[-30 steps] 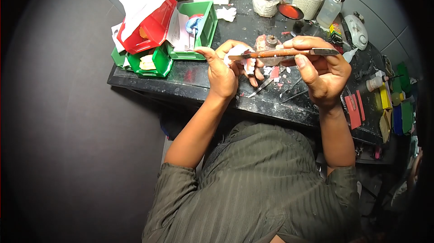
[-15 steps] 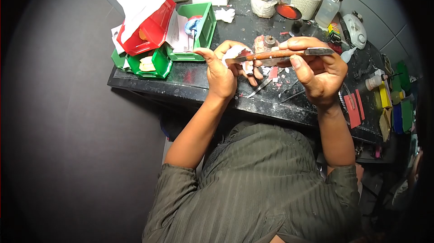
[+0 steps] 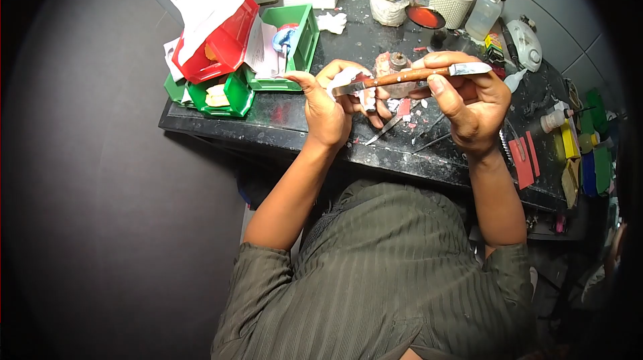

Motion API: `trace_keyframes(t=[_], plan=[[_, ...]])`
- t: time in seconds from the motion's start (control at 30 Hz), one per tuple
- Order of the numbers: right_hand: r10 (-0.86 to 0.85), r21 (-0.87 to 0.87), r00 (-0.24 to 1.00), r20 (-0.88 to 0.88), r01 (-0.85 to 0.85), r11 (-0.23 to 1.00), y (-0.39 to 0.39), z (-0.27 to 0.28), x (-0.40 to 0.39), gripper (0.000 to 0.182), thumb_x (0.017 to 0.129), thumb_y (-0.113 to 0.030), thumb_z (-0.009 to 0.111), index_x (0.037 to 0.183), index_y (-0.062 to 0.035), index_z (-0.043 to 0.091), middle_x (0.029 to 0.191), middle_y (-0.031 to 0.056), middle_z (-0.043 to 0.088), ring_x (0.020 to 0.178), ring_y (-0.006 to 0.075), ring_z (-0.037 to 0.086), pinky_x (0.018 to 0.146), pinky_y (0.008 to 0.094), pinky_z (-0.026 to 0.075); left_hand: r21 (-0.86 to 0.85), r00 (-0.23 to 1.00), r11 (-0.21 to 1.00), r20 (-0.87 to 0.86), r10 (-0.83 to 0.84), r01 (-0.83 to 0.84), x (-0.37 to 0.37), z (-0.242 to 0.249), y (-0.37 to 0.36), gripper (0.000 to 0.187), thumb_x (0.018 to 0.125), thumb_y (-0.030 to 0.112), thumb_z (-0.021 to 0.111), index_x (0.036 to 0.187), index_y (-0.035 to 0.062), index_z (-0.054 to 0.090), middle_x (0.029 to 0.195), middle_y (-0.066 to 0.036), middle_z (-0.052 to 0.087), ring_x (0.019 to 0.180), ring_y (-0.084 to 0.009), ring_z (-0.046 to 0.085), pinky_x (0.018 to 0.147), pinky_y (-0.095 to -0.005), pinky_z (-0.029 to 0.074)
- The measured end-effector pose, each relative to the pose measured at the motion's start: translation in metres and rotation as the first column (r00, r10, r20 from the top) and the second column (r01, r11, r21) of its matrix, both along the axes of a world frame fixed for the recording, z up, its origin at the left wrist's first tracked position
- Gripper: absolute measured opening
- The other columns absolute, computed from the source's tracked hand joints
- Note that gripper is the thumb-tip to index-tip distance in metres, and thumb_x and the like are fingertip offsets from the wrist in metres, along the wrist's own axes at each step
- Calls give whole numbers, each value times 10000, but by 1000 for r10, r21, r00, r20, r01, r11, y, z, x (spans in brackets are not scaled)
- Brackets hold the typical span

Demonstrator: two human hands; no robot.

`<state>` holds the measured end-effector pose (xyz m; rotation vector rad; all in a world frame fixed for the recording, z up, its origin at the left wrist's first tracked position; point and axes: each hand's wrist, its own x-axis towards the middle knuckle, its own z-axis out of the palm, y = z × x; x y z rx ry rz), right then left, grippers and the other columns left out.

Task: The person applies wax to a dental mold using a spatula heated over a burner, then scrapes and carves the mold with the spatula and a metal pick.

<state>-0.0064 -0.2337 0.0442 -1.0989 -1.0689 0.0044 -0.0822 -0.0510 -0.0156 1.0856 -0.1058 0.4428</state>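
Observation:
My left hand [image 3: 326, 117] is closed around a white plaster dental cast [image 3: 345, 78] with some pink on it, thumb raised along its side. Fingers hide much of the cast. In my right hand [image 3: 479, 107] is a wax knife [image 3: 410, 77] with a brown wooden handle and metal at both ends, pinched between thumb and fingers. Its left blade lies at the cast; whether it touches is hard to tell. Below the hands, pink wax scraps [image 3: 404, 107] and a thin metal tool [image 3: 383, 131] lie on the black bench [image 3: 274, 122].
Green bins [image 3: 307, 42] and a red bin [image 3: 234, 58] with papers stand left. Behind are a small metal burner [image 3: 399, 60], a dish of red wax [image 3: 426, 18], a woven tool cup [image 3: 450, 8] and a pump bottle [image 3: 485, 14]. Pink wax sheets [image 3: 521, 162] lie right.
The wax knife has turned slightly in my right hand, its right metal end now catching bright light and sitting a little higher. My left hand and the cast have barely shifted.

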Motion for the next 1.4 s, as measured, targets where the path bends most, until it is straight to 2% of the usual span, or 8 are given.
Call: trace_keyframes(t=[0.2, 0.6, 0.7, 0.8, 1.03, 1.2, 1.3, 1.4], plan=[[-11, 9, 1000, -27, 11, 1000, 1, 1, 0, 186, 938, 16, 622, 1106, 96, 613, 1023, 229, 711, 836, 217, 733, 606, 266, 604, -21, 1000, 1000, 22, -16, 16, 0, -1, 0, 1054, 798, 896, 73, 1005, -32, 527, 804, -243, 670, 601, -312, 682, 484, -399, 586], [-55, 50, 998, -18, 56, 997, 3, -1, 1, 186, 931, 12, 640, 1092, 102, 617, 1015, 219, 712, 871, 227, 728, 695, 303, 626, -18, 1000, 1000, 13, -3, 3, 1, -2, 1, 1062, 799, 896, 71, 1011, -39, 529, 809, -248, 669, 606, -309, 683, 487, -397, 586], [1, -24, 997, -79, -3, 1000, -2, 2, -1, 185, 929, 22, 636, 1092, 108, 617, 1017, 221, 709, 893, 238, 724, 723, 322, 634, 2, 1000, 1000, 10, 5, -5, 0, -2, 1, 1075, 792, 902, 68, 1018, -41, 532, 818, -253, 673, 606, -314, 684, 483, -390, 581], [-1, 45, 998, -63, 4, 999, -5, 1, 5, 177, 927, 15, 631, 1077, 108, 628, 1007, 210, 702, 914, 252, 721, 719, 332, 644, -34, 1000, 999, -19, 3, -4, 0, -3, 2, 1091, 802, 905, 66, 1025, -45, 555, 833, -268, 682, 608, -333, 672, 484, -396, 572], [-314, 180, 942, -118, 332, 926, -34, 7, 39, 200, 951, -22, 607, 1096, 111, 644, 1014, 193, 700, 894, 272, 728, 687, 345, 658, -53, 995, 998, -102, 17, -23, -1, -2, 8, 1174, 835, 869, -3, 1040, -90, 642, 849, -249, 690, 610, -348, 666, 496, -381, 538], [-398, 202, 907, -139, 419, 885, -48, 11, 47, 189, 960, -15, 603, 1097, 106, 649, 997, 184, 706, 885, 246, 730, 695, 336, 653, -22, 985, 998, -166, 53, -57, -2, -4, 12, 1200, 828, 877, -5, 1074, -105, 640, 828, -231, 680, 606, -334, 661, 478, -372, 527], [-440, 153, 887, -140, 459, 875, -54, 11, 48, 180, 961, -12, 611, 1093, 102, 653, 995, 175, 707, 882, 232, 729, 701, 316, 646, -42, 968, 997, -244, 55, -67, -11, 1, 10, 1193, 820, 887, 16, 1070, -102, 636, 810, -225, 679, 574, -324, 660, 408, -332, 493], [-502, 102, 856, -124, 514, 852, -56, 10, 50, 172, 958, -6, 624, 1090, 99, 657, 995, 163, 708, 883, 211, 724, 704, 290, 635, -144, 947, 989, -316, -58, 12, -32, 5, 2, 1182, 812, 894, 19, 974, -85, 660, 745, -231, 672, 496, -331, 633, 361, -329, 479]])
